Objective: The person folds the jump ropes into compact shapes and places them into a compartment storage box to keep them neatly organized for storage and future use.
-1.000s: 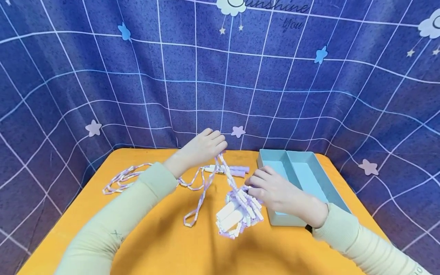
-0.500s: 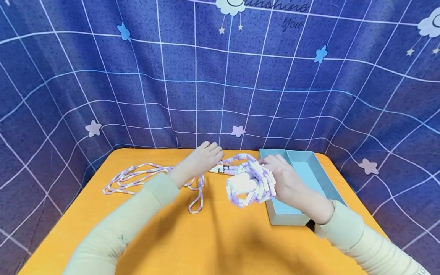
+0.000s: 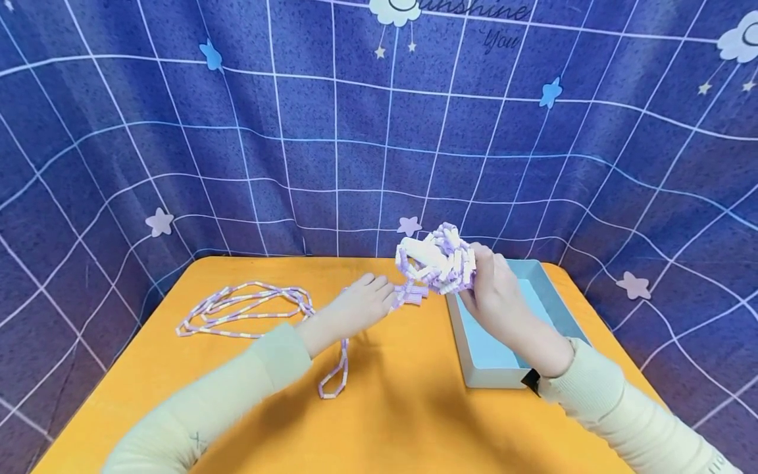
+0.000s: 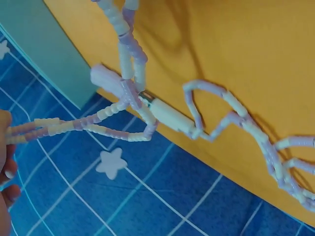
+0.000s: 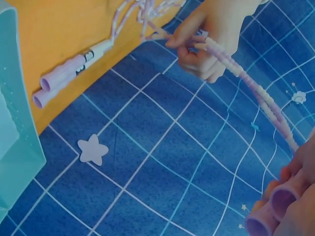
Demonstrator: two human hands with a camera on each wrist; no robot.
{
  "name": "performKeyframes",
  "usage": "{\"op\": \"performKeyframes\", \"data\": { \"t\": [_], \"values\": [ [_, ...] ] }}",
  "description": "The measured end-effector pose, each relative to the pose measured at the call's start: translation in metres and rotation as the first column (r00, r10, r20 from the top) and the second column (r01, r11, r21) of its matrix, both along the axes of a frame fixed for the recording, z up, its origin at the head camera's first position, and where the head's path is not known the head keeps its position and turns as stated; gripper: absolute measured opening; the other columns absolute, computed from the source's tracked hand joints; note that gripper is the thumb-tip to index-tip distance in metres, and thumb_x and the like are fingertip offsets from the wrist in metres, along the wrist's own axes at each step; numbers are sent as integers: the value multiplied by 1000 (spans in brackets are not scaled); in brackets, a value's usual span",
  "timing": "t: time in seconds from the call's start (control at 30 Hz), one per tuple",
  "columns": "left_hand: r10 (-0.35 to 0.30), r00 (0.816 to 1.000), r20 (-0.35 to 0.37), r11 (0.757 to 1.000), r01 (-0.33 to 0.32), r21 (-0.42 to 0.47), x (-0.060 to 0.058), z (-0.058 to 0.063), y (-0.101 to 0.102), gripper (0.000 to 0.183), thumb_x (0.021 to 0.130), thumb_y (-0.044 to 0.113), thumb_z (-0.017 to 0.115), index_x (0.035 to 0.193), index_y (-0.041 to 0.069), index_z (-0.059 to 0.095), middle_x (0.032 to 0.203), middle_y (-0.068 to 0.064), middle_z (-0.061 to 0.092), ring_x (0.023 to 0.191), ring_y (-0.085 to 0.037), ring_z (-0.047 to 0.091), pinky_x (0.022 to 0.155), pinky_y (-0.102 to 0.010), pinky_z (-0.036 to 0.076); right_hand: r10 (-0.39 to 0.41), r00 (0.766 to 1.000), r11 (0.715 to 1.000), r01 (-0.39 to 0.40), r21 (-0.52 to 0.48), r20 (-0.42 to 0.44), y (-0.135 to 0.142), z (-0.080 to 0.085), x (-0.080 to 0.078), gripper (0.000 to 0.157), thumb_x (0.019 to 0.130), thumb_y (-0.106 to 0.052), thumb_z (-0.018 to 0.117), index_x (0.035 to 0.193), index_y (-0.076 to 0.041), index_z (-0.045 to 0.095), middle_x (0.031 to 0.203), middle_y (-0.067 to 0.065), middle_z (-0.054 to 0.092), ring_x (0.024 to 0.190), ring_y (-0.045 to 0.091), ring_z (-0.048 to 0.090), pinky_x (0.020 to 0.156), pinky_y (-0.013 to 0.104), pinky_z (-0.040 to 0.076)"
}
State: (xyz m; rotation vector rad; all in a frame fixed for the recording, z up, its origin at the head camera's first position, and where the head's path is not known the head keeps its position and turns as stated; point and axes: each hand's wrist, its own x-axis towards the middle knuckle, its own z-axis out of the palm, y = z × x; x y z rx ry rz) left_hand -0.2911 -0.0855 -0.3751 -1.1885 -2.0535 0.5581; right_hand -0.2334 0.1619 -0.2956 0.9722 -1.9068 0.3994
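My right hand (image 3: 496, 284) grips a bundled jump rope (image 3: 435, 260), its purple-and-white beaded cord coiled around its handles. In the right wrist view two hollow purple handle ends (image 5: 283, 201) stick out of that hand. My left hand (image 3: 368, 301) pinches the doubled beaded cord (image 5: 241, 76) that runs from the bundle; the right wrist view shows thumb and fingers on it. A loose loop (image 3: 334, 385) of cord hangs below the left hand. On the table lies a second beaded jump rope (image 4: 268, 152), with its handles (image 5: 64, 73) side by side at the back.
A blue-grey tray (image 3: 468, 378) with two compartments stands on the right of the orange table (image 3: 391, 428), partly behind my right hand. A blue gridded curtain (image 3: 320, 164) with stars hangs behind the table's back edge.
My right hand has risen and turned with the bundle, which is now higher than the left hand. The left hand has come down and slightly right, still holding the cord.
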Motion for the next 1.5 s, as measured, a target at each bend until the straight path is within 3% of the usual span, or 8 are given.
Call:
{"op": "performKeyframes", "data": {
  "t": [0.17,0.27,0.37,0.53,0.73,0.9,1.2,1.5],
  "values": [
    [59,998,26,998,-59,3,14,-2,5,18,91,19,51,105,14,61,95,0,59,88,-19,49,73,-31,37,-75,997,997,76,-28,33,1,1,-3,26,96,-13,47,112,3,34,89,21,57,64,32,47,55,40,34],
    [62,998,28,998,-63,17,25,-3,7,17,91,16,49,103,13,61,94,-1,58,88,-19,50,74,-31,38,-147,988,987,150,-56,44,3,0,-6,36,85,-1,58,113,1,35,86,22,58,68,36,52,53,43,35],
    [33,999,13,999,-33,15,37,-2,9,18,91,15,44,99,15,61,92,0,57,89,-19,50,76,-30,39,-230,972,969,234,-75,56,6,0,-11,44,78,5,61,113,0,36,81,22,57,69,38,53,50,44,35],
    [-30,999,-31,1000,30,6,59,6,14,19,92,17,38,93,15,56,88,1,55,85,-18,47,73,-30,35,-329,941,941,333,-54,80,11,-3,-17,43,76,6,62,113,0,40,75,19,55,67,38,53,47,43,32],
    [-123,989,-80,992,124,6,82,20,25,21,95,19,36,90,15,56,81,3,53,78,-16,45,69,-27,34,-413,903,909,417,-15,121,11,-9,-21,37,80,2,62,112,0,44,83,18,57,69,37,53,49,43,31],
    [-174,980,-96,984,176,9,96,31,33,22,97,20,37,91,14,57,80,3,52,77,-15,44,67,-27,33,-465,882,885,462,48,77,8,-16,-26,27,87,-4,55,112,-2,43,84,17,53,64,36,49,47,42,29],
    [-205,970,-129,973,216,78,106,59,38,23,97,19,35,90,12,56,78,3,50,76,-15,45,70,-27,34,-523,852,841,522,141,-30,4,-30,-26,22,94,-11,40,114,-5,48,80,14,47,65,33,44,52,42,29],
    [-189,963,-193,972,212,104,106,98,33,25,96,17,34,91,10,57,86,0,56,83,-18,49,73,-29,37,-483,859,856,504,116,-167,1,-35,-26,21,95,-16,36,106,-8,52,76,13,46,64,32,43,54,43,32]
  ]
}}
